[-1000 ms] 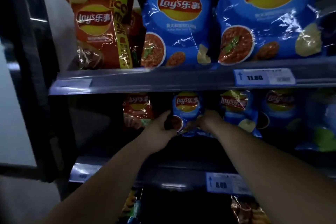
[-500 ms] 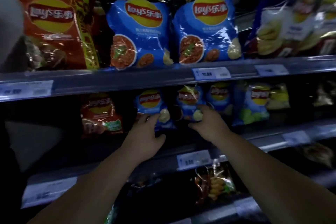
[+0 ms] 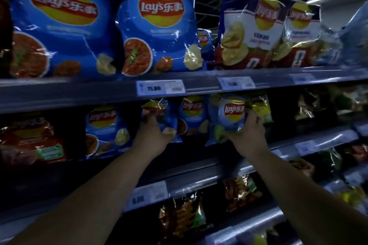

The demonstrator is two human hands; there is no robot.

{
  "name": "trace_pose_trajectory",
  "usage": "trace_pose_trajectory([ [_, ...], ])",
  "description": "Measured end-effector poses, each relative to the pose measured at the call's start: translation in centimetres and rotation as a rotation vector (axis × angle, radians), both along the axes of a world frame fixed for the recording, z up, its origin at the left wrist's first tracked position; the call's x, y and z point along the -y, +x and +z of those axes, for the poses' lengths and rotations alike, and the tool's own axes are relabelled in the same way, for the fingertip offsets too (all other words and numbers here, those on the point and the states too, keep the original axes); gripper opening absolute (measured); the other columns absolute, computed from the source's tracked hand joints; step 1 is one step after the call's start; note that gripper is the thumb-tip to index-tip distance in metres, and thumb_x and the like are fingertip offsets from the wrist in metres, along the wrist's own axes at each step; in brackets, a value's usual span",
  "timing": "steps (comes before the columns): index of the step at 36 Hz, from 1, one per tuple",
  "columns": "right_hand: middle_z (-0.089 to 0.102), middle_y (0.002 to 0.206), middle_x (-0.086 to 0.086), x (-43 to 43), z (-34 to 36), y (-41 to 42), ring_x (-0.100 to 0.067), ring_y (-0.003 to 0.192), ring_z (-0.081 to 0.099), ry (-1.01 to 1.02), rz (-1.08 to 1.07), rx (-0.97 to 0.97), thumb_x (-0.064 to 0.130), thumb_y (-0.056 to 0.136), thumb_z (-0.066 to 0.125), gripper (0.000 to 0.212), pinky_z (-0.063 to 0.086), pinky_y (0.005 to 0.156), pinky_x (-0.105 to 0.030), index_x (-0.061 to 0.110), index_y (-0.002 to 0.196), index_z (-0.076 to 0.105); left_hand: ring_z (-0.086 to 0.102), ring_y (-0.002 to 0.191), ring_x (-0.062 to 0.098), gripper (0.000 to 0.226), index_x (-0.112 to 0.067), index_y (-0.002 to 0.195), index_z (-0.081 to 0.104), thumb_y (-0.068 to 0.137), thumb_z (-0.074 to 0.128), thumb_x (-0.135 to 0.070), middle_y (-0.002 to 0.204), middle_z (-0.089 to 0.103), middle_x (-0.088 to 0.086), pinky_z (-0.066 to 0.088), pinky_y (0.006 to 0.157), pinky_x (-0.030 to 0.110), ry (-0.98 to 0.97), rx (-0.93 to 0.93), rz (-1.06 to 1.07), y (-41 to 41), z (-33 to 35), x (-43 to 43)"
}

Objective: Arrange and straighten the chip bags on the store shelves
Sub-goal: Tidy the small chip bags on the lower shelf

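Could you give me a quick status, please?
Left hand grips small blue bag. Right hand grips pale-blue bag, middle shelf. Nothing blocking.

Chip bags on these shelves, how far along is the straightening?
Done: the two large blue Lay's bags on the top shelf stand upright. In hand: the left hand grips a small blue Lay's bag, the right hand a pale blue Lay's bag, both on the middle shelf. Left: the white-and-red bags up top lean.
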State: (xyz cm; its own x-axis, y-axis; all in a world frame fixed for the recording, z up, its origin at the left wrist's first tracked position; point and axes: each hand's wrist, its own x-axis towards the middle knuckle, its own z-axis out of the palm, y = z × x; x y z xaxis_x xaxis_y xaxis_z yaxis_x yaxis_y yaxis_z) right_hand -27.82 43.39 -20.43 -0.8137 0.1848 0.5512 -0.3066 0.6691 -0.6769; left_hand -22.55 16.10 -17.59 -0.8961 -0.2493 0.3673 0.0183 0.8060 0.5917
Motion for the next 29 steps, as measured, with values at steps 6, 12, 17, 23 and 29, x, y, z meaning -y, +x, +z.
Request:
trace_pose_trajectory([
  [6, 0.031, 0.155, -0.021, -1.9, 0.3, -4.0, -0.043, 0.14, 0.035, -0.043, 0.186, 0.092, 0.035, 0.061, 0.097, 0.132, 0.041, 0.109, -0.055, 0.014, 0.159, 0.01, 0.049, 0.13, 0.039, 0.143, -0.006, 0.155, 0.019, 0.043, 0.084, -0.067, 0.149, 0.043, 0.02, 0.046, 0.106, 0.048, 0.189, 0.082, 0.325, -5.8, -0.3, 1.2],
  [12, 0.027, 0.158, -0.018, -0.6, -0.2, -6.3, -0.045, 0.136, 0.042, -0.009, 0.354, 0.125, 0.057, 0.05, 0.092, 0.153, 0.046, 0.105, -0.057, 0.029, 0.159, -0.011, 0.063, 0.112, 0.032, 0.125, -0.008, 0.153, 0.028, 0.056, 0.078, -0.068, 0.132, 0.062, 0.011, 0.053, 0.089, 0.035, 0.096, 0.037, 0.365, -5.3, -0.7, 0.4],
  [17, 0.012, 0.16, -0.025, 0.2, -0.6, -6.5, -0.051, 0.135, 0.038, 0.157, 0.322, 0.111, 0.057, 0.067, 0.087, 0.144, 0.043, 0.106, -0.057, 0.021, 0.157, -0.019, 0.054, 0.123, 0.039, 0.135, -0.009, 0.157, 0.001, 0.065, 0.079, -0.069, 0.142, 0.051, 0.02, 0.051, 0.094, 0.045, -0.068, 0.011, 0.456, -3.3, -0.1, -2.2],
  [23, 0.005, 0.162, -0.025, 0.2, -1.0, -5.5, -0.052, 0.137, 0.032, 0.2, 0.317, 0.058, 0.059, 0.075, 0.081, 0.138, 0.041, 0.106, -0.059, 0.023, 0.156, -0.025, 0.008, 0.147, 0.045, 0.125, -0.022, 0.156, -0.005, 0.069, 0.065, -0.079, 0.162, 0.0, 0.023, 0.022, 0.115, 0.059, -0.476, -0.042, 0.493, -2.6, -0.7, -4.4],
  [29, 0.0, 0.165, -0.019, -0.5, -1.2, -5.2, -0.049, 0.141, 0.029, 0.189, 0.347, 0.065, 0.06, 0.077, 0.079, 0.137, 0.04, 0.107, -0.059, 0.03, 0.154, -0.03, -0.014, 0.148, 0.045, 0.108, -0.035, 0.156, -0.015, 0.082, 0.053, -0.075, 0.161, -0.025, 0.014, 0.008, 0.115, 0.069, -0.753, 0.097, 0.332, -4.5, -1.1, -4.5],
])
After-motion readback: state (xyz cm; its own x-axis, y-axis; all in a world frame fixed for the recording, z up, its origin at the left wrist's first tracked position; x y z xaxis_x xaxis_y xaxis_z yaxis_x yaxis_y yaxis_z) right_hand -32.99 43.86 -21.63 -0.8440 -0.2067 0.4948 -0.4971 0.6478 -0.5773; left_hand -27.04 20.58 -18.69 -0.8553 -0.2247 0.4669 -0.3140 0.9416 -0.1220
